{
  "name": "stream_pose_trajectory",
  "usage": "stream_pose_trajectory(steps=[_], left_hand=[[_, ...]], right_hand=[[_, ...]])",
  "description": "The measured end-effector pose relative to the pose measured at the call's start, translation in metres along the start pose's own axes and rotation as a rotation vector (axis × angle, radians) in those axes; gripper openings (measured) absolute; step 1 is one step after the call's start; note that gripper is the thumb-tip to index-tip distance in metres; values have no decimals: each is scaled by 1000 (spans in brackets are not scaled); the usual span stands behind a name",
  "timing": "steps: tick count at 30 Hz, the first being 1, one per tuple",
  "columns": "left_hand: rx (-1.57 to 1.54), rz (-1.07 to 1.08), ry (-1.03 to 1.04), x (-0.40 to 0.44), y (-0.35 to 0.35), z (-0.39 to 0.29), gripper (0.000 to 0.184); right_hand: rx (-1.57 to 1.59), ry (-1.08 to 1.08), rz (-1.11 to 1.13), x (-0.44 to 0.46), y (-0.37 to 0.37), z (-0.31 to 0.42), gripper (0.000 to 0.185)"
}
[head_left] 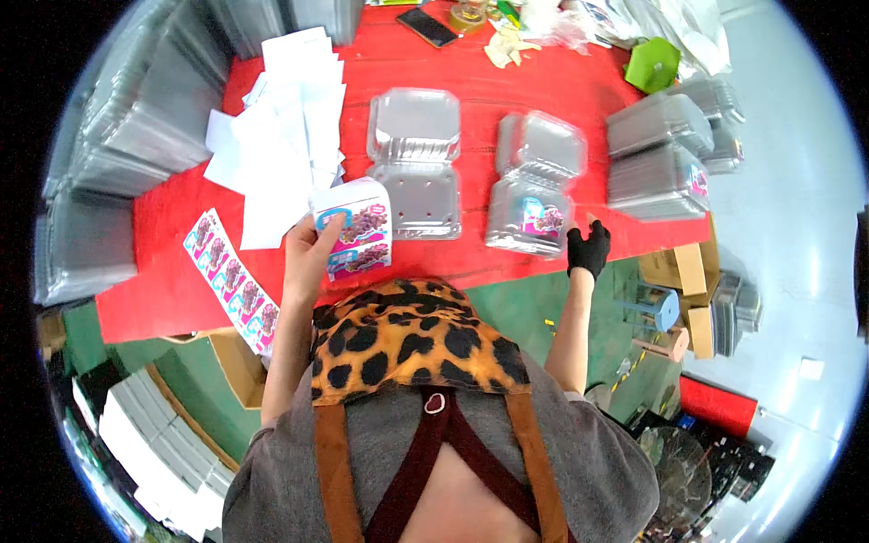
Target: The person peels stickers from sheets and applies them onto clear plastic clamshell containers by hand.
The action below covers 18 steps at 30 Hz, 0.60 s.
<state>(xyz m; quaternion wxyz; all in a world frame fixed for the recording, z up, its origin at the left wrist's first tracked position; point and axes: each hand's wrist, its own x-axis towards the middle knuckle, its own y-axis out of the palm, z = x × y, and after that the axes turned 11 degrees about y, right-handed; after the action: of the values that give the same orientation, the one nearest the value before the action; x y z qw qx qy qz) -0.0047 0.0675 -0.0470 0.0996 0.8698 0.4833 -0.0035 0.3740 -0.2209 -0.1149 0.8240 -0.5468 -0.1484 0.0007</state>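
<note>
Red covering on the table (489, 267) sets off two clear plastic containers lying open, their lids flipped back toward 12 o'clock. Counting the clock from the middle of the head view, the left hand (310, 246) is bare, at 9 o'clock, with its thumb pressed on a sheet of grape labels (360, 250) and its fingers behind, pinching it at its left edge; the sheet reaches toward 10 o'clock. The right hand (588, 251), in a black glove that leaves fingertips bare, is near 3 o'clock, its fingers loosely bent and parted, with nothing visible between them. It is just beside the labelled container (536, 237), at 2 o'clock, which bears one grape label; whether a fingertip touches the rim I cannot tell. The plain container (425, 217) lies at 12 o'clock, between that one and the sheet. A strip of labels (231, 271) slants over the table edge at 9 o'clock, and loose white papers (288, 136) are heaped between 10 and 11. Nested clear containers stand in tall stacks (163, 100) at 10 o'clock and shorter stacks (652, 172) at 2, with a green box (652, 65) between 1 and 2. Up at 12 lies a dark phone (427, 28).
</note>
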Motion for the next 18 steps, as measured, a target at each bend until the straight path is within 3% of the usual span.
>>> stream_pose_trajectory(steps=[2, 5, 9, 11, 15, 18], left_hand=[[13, 70, 36, -4, 4, -4, 22], [50, 157, 94, -10, 19, -12, 24], [97, 242, 50, -16, 33, -25, 24], [123, 265, 16, -16, 31, -27, 27], [-140, 166, -233, -15, 23, -25, 29], [-76, 305, -69, -23, 28, -32, 27]], right_hand=[[247, -189, 20, -5, -7, 26, 34], [641, -448, 224, -40, -44, 112, 28], [622, -936, 454, -96, -92, 201, 27], [606, -1150, 488, -113, -100, 223, 44], [620, -1097, 565, -134, -84, 234, 44], [581, -1006, 642, -130, -74, 231, 40]])
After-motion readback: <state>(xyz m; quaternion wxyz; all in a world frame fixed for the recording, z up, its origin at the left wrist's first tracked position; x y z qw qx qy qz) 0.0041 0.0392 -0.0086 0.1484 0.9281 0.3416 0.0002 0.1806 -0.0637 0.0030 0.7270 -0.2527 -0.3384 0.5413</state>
